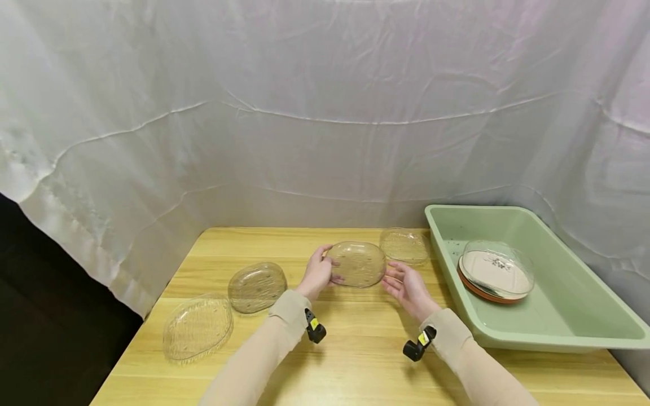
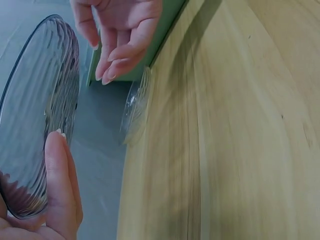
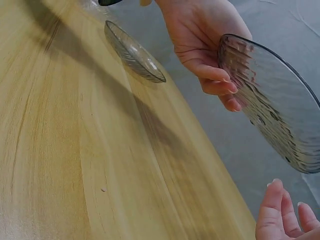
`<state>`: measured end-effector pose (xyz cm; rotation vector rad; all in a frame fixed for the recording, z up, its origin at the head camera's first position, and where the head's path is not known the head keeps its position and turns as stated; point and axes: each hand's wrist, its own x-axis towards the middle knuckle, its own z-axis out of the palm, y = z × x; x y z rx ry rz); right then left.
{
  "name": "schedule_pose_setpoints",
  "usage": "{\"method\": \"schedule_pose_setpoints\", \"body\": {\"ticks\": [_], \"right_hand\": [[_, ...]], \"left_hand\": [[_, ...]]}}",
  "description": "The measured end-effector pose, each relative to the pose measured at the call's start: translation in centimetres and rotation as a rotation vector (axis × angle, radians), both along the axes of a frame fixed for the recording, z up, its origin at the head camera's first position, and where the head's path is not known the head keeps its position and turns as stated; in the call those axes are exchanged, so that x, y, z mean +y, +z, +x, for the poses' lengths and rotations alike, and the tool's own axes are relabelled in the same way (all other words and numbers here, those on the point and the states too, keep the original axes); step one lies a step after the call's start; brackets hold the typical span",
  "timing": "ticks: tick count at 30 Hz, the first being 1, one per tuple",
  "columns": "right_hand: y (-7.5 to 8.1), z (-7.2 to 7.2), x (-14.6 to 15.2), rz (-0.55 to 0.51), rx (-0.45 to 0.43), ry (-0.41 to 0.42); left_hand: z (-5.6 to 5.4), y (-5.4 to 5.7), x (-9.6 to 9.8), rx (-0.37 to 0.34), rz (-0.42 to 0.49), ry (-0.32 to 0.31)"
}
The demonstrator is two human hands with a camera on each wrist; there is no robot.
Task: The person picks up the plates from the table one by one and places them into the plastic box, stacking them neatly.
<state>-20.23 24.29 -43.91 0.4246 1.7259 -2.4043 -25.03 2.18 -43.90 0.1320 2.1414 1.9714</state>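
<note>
My left hand grips the left end of a tinted glass dish, oval with a rippled underside, lifted above the wooden table. In the left wrist view the fingers of that hand lie against the ribbed side of the dish. Close to the dish's right end is my right hand, fingers loosely extended and holding nothing. A gap shows between its fingertips and the dish in the right wrist view.
On the table's left lie a clear glass dish and a grey-tinted one. Another clear dish sits at the back, beside a green tub. Inside the tub, a glass dish rests over a cream plate with a brown-orange rim beneath.
</note>
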Motion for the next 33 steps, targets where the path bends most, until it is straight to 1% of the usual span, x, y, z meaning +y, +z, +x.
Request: {"method": "schedule_pose_setpoints", "body": {"ticks": [5,8,13,17,21,28,30,33], "right_hand": [[0.1,0.4,0.1,-0.047,0.058,0.015],[0.0,0.5,0.0,-0.044,0.09,0.036],[0.0,0.1,-0.3,-0.005,0.059,0.03],[0.3,-0.1,-0.6,0.0,0.044,0.026],[0.4,-0.3,-0.7,0.023,0.05,0.03],[0.2,-0.6,-1.2,0.116,0.058,0.052],[0.2,-0.7,-1.3,0.135,0.062,0.052],[0.2,-0.8,-1.5,0.132,0.063,0.035]], "left_hand": [[0.4,0.3,0.7,0.014,0.02,0.015],[0.7,0.4,1.0,0.025,0.006,0.031],[0.9,0.5,1.3,0.05,-0.026,0.056],[0.9,0.2,1.4,0.072,-0.003,0.065],[0.8,-0.1,1.5,0.098,0.018,0.067],[1.1,-0.2,1.9,0.122,-0.009,0.086],[1.1,-0.2,2.0,0.125,0.004,0.086],[1.1,-0.2,2.2,0.125,0.029,0.084]]}}
